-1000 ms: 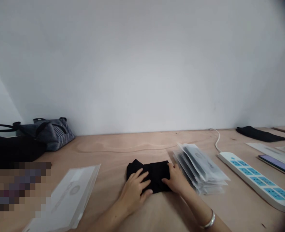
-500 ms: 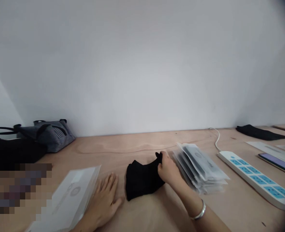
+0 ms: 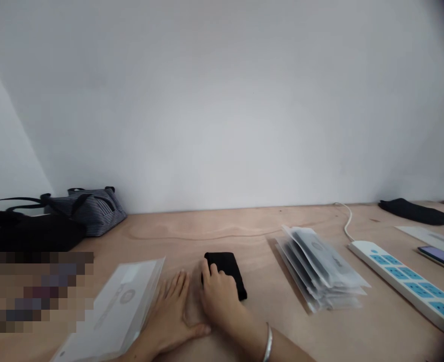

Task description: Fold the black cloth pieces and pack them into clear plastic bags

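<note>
Right hand (image 3: 222, 299) on folded black cloth (image 3: 227, 262) | left hand (image 3: 171, 314) flat beside it

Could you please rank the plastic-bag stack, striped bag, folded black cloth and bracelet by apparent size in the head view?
1. Plastic-bag stack
2. Striped bag
3. Folded black cloth, partly covered
4. Bracelet

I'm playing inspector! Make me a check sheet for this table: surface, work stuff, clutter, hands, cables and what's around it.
Surface: wooden table, grain showing.
Job's things: folded black cloth; single frosted plastic pouch on its left; stack of frosted pouches on its right.
Clutter: striped bag, black bag, power strip, phone, another black cloth far right.
Hands: left hand palm down beside the pouch; right hand on the folded cloth, grip unclear.
Cables: white cable from the strip toward the wall.
Surroundings: pale wall behind; pixelated patch lower left.
</note>
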Demonstrator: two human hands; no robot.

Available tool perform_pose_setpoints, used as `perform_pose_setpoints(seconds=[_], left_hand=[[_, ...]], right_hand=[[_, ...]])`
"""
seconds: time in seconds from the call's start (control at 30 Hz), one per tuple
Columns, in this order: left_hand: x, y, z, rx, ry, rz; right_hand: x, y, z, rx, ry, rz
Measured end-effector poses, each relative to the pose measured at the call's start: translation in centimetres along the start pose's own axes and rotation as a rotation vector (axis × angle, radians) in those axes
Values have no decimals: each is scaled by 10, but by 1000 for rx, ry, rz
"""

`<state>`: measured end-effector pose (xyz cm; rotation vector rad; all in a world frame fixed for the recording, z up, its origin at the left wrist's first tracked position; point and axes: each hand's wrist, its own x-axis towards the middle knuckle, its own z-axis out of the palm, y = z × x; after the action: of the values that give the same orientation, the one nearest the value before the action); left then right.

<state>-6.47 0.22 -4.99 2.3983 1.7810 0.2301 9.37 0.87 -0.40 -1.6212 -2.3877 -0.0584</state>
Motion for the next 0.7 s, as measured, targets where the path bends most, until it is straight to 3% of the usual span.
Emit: perform_pose_setpoints(seconds=[0.13,0.23,0.33,0.4,0.57,0.7], left_hand=[[3,4,-7,-91,207,10],[13,19,-23,-103,310,231],[25,42,-39,-78,191,478],[32,56,-42,-70,98,538],[37,62,-24,-85,-73,523],[33,54,-11,-120,-91,496]], right_hand=[[-27,45,-19,-5,-46,-318],[-43,76,-31,24,-45,-422],[-48,95,-33,96,-7,-394],[-48,103,-28,114,-13,-345],[-53,109,-12,138,-179,-299],[-56,105,-4,135,-200,-274]])
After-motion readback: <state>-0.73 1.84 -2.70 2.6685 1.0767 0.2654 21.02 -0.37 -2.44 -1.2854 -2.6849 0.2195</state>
